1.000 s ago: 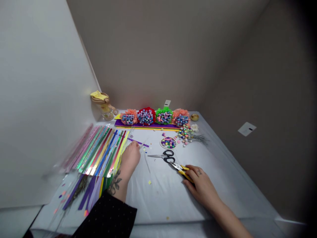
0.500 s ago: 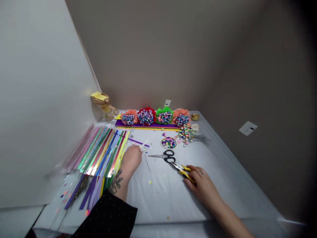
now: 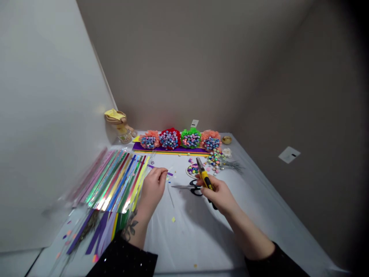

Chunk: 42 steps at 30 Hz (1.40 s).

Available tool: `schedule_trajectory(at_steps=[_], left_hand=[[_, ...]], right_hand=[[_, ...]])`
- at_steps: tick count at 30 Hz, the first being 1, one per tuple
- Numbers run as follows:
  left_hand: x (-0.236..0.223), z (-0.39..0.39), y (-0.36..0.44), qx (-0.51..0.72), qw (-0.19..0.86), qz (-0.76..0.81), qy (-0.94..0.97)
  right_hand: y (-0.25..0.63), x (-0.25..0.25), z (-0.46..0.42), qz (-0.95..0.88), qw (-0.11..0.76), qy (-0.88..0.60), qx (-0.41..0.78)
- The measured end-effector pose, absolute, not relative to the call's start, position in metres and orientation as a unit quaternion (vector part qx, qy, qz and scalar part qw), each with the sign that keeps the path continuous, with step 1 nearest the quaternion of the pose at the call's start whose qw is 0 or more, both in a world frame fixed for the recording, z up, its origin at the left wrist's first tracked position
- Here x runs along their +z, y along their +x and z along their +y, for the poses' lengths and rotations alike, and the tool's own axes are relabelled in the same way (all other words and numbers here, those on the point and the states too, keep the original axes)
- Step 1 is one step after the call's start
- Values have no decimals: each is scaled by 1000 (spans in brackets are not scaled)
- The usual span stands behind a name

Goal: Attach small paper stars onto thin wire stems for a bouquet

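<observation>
Pliers (image 3: 205, 177) with yellow-and-black handles are gripped in my right hand (image 3: 222, 195), raised above the table with the metal jaws pointing away and up. My left hand (image 3: 153, 185) is closed in a pinch; whatever its fingertips hold is too small to make out. Between the hands lie black-handled scissors (image 3: 182, 187), their handles partly behind my right fingers. A thin wire (image 3: 171, 196) lies by the scissors' tips. Beyond the pliers, a round dish of colourful beads (image 3: 191, 169) is partly hidden. A purple strip (image 3: 170, 174) lies just past my left fingertips.
Shiny coloured strips (image 3: 115, 181) cover the left side, with purple ribbons (image 3: 98, 232) below. Several bead-filled crepe-paper bundles (image 3: 170, 139) line the back. Loose beads (image 3: 215, 158) and thin wire stems (image 3: 232, 165) lie at right; a wicker-topped jar (image 3: 122, 129) stands back left.
My right hand has lifted the pliers off the table and moved them left and away, turning the jaws upward. My left hand's fingers have come together in a raised pinch.
</observation>
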<state>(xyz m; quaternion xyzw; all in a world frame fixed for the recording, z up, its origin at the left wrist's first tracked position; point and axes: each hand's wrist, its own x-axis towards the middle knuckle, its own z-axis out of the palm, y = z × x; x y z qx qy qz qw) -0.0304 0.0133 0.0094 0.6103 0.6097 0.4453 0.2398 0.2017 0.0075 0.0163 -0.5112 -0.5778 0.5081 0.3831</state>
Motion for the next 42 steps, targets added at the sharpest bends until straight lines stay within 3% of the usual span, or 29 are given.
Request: schedule_trajectory(at_steps=[4, 8, 11, 15, 17, 25, 42], left_hand=[[14, 17, -27, 545, 500, 548, 390], [14, 21, -26, 566, 567, 516, 305], [11, 18, -26, 499, 479, 586, 422], [11, 7, -25, 372, 200, 644, 639], [12, 3, -24, 332, 131, 632, 687], [20, -2, -19, 268, 84, 633, 721], [16, -3, -23, 316, -25, 572, 756]], right_hand=[[192, -1, 22, -505, 442, -410, 618], [194, -12, 18, -474, 415, -344, 696], [196, -10, 13, -483, 396, -367, 689], [197, -6, 14, -572, 390, -440, 572], [198, -4, 14, -615, 382, -454, 519], [200, -4, 12, -675, 352, -482, 435], [199, -8, 14, -690, 340, -488, 412]])
